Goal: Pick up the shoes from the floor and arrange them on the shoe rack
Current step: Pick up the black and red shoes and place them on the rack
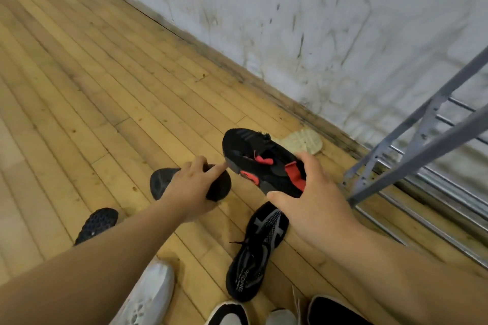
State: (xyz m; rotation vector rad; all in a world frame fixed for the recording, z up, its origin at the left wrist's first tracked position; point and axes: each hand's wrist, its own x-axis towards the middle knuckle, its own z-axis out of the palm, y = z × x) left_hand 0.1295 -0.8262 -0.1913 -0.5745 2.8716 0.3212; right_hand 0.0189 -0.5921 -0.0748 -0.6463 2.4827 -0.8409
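Observation:
My right hand grips a black sneaker with red accents by its heel end, held above the floor with the toe pointing away. My left hand holds a black perforated clog, fingers curled over it, index finger pointing toward the sneaker. On the wooden floor lie a second black perforated clog, a black and grey knit sneaker and a white perforated shoe. The grey metal shoe rack stands at the right against the wall.
A worn pale sole lies upside down by the baseboard, just behind the red-accented sneaker. More shoes, black and white and black, sit at the bottom edge. A stained white wall runs along the floor's far side.

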